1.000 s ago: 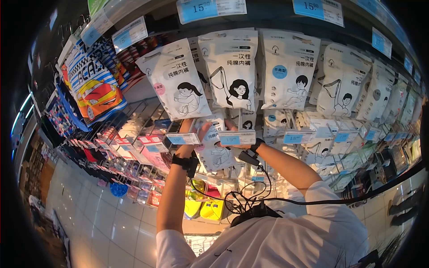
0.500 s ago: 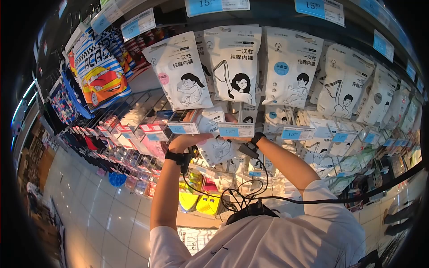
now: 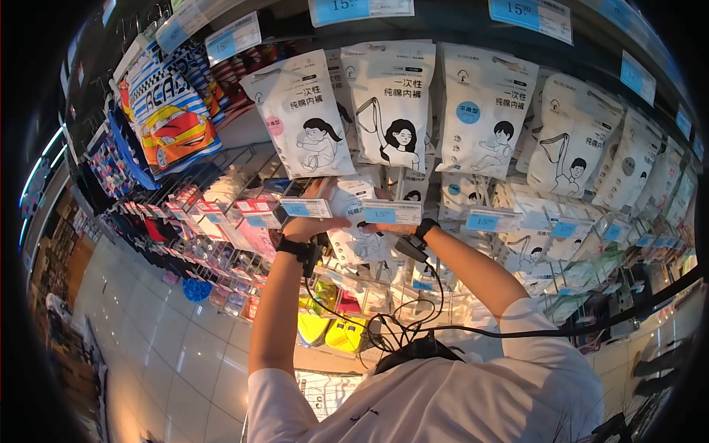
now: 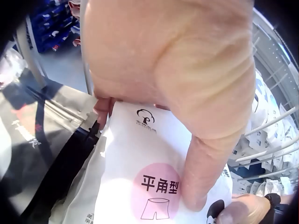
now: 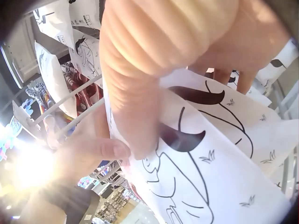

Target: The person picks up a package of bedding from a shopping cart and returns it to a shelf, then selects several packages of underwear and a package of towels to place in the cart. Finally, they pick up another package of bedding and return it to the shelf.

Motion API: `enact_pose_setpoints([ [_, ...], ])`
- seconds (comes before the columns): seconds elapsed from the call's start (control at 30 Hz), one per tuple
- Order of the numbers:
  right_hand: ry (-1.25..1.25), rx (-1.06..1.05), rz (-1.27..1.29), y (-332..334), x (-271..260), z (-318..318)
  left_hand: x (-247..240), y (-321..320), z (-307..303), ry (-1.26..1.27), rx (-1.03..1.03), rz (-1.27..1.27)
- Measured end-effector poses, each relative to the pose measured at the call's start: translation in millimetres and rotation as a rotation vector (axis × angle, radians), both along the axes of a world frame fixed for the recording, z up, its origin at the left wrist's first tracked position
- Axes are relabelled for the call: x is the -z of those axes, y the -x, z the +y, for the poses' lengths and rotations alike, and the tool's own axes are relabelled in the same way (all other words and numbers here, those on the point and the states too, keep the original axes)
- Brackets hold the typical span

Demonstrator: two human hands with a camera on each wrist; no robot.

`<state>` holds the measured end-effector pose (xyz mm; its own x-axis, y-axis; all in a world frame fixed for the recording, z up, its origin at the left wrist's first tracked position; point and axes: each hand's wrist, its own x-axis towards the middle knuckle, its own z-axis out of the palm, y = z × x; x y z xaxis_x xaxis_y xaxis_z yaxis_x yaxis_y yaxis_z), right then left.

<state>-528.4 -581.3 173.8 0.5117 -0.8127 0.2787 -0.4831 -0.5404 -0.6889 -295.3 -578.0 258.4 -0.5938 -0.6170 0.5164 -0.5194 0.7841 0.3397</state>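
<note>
In the head view a white underwear pack (image 3: 358,244) is held at chest height, below the hanging row and partly hidden behind price tags. My left hand (image 3: 303,227) grips it from the left. The left wrist view shows the thumb on the front near the pink circle, with fingers behind the upper edge of the pack (image 4: 124,154). On the other side my right hand (image 3: 391,224) pinches it. In the right wrist view that thumb presses the front of the pack (image 5: 224,182), fingers pass behind, and a second matching pack (image 5: 243,107) overlaps it.
Similar packs hang above, among them one with a pink circle (image 3: 306,129). Price tags (image 3: 391,212) on wire hooks jut out before the hands. A car-print garment (image 3: 173,133) hangs at left. Cables (image 3: 402,321) dangle between the forearms; yellow items (image 3: 343,334) lie low down.
My left hand has shifted slightly left, and its thumb, pointing up beside the pack earlier, now lies across the front. The right hand keeps nearly the same place. The head view has tilted slightly.
</note>
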Motion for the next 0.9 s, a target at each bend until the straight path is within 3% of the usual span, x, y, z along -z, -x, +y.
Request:
enact_pose_setpoints([
  [0.03,-0.090,-0.003,-0.162,2,2,2,2,0,-2,-0.003,0.006,0.001],
  [0.17,0.004,-0.128,-0.213,6,2,0,11,1,-9,-0.097,-0.002,0.047],
  [0.23,-0.273,-0.248,-0.516,7,-8,10,11,1,-5,-0.120,0.018,0.103],
  [0.33,-0.403,-0.212,-0.706,2,-5,7,5,0,6,0.032,-0.008,0.034],
  [0.43,-0.325,-0.207,-0.595,4,-10,12,3,0,14,0.013,-0.067,0.065],
  [0.57,-0.388,-0.191,-0.675,2,-2,9,-4,3,24,-0.126,0.026,0.181],
  [0.63,-0.009,-0.056,-0.266,9,0,10,-5,5,31,-0.143,0.031,0.208],
  [0.83,-0.035,-0.066,-0.214,6,-25,22,-1,5,43,-0.155,-0.001,0.290],
  [0.9,-0.021,-0.049,-0.207,6,-27,26,-2,4,45,-0.277,0.053,0.383],
])
